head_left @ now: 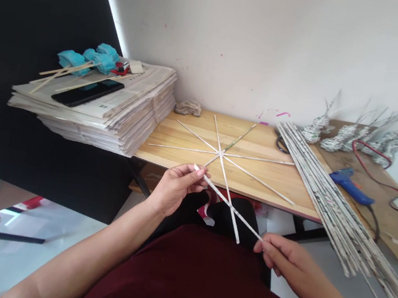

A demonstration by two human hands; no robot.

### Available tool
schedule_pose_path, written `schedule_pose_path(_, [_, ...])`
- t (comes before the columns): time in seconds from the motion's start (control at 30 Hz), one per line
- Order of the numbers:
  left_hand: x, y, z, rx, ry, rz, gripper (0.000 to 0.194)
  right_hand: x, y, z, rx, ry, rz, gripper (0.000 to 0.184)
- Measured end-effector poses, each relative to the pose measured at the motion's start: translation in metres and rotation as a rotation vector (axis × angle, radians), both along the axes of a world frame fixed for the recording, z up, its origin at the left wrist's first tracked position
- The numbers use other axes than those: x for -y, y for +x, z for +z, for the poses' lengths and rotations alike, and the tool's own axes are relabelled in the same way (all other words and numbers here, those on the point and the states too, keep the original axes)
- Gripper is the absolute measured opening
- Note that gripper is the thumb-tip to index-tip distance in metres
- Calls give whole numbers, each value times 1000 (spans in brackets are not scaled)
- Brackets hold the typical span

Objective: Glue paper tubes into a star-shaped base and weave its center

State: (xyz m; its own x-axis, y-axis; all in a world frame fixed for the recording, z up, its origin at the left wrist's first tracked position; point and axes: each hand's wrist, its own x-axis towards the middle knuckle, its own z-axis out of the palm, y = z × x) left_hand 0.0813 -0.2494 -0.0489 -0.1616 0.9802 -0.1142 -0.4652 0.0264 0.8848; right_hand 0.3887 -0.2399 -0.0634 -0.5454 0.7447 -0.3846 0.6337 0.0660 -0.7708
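1. My left hand [180, 187] has its fingers pinching one end of a thin, white rolled-paper stick [247, 224]; my right hand [282, 253] pinches the other end between thumb and fingers.
2. I see that stick slanting across a ray of the star of pale paper sticks [221, 153], which lies on the light wooden counter [167, 133], that ray jutting past the near edge.
3. Right of the star, I have a bundle of long newspaper sticks [322, 201], then a blue glue gun [353, 189].
4. On my left, a black phone [87, 92] rests on stacked newspapers [142, 118].
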Motion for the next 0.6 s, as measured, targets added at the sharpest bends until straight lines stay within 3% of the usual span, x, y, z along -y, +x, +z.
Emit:
schedule_pose_path(0.27, [1, 1, -3, -29, -23, 38, 27, 3, -4, 3, 45, 106, 12, 36])
schedule_pose_path(0.6, [2, -5, -5, -32, -48, 103, 30, 17, -30, -2, -50, 336, -129, 31])
